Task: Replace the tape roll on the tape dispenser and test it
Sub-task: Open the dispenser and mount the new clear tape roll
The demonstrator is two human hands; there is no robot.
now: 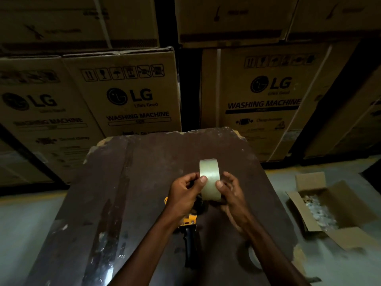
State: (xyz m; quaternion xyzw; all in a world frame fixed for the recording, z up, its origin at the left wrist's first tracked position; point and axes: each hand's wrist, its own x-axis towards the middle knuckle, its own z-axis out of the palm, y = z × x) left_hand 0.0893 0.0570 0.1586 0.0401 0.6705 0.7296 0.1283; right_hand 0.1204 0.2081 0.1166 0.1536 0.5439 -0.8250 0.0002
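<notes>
Looking past the desk first, stacked washing machine cartons point(132, 93) fill the whole back wall, and the top row is so dark and blurred that the print on it can't be read. The dark brown desk point(144, 182) takes up the middle, with chipped far corners and shiny scuffed streaks down its left half; its near edge is cut off by the bottom of the frame. Grey floor shows on both sides of it. On the floor to the right sits a small open cardboard box point(329, 205) with some pale, shiny stuff inside that's too blurry to name.

The left half of the desk has lots of bare room, and everything is happening right of center. The tape dispenser point(190, 230) lies on the desk under the forearms, black handle pointing toward the camera, yellow body mostly hidden behind the left hand point(183, 195). A second ring-shaped thing point(254, 258) sits near the desk's right edge, half covered by the right forearm, so it's hard to say what it is.

The tape roll point(210, 180) is held upright above the dispenser, between both hands. The left hand pinches its left side with the thumb on the face, and the right hand point(231, 193) curls around the right side.
</notes>
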